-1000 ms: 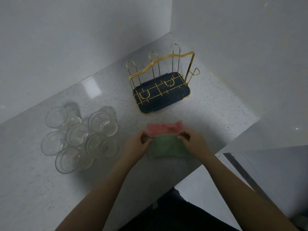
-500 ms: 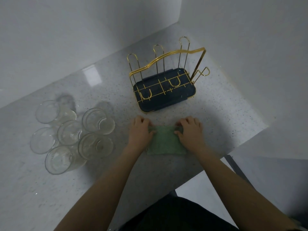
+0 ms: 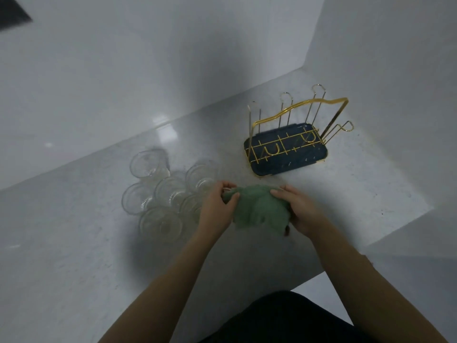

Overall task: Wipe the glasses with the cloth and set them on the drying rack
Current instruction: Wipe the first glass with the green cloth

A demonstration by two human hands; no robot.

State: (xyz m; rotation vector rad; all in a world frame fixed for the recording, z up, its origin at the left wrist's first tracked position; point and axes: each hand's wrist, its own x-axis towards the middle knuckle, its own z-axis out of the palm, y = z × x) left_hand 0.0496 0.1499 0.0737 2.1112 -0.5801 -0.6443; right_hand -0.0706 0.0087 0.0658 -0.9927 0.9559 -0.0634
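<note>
A green cloth is bunched up just above the white counter, held between both hands. My left hand grips its left edge and my right hand grips its right side. Several clear glasses stand clustered upright on the counter, directly left of my left hand; the nearest ones are partly hidden behind it. The drying rack, gold wire over a dark blue tray, stands empty at the back right, beyond the cloth.
White walls close the counter at the back and right, forming a corner behind the rack. The counter's front edge runs diagonally below my right forearm, with floor beyond it.
The cloth lay flat on the counter, being folded and pressed down; now both hands have lifted it, bunched. The view has shifted so everything sits further right.
</note>
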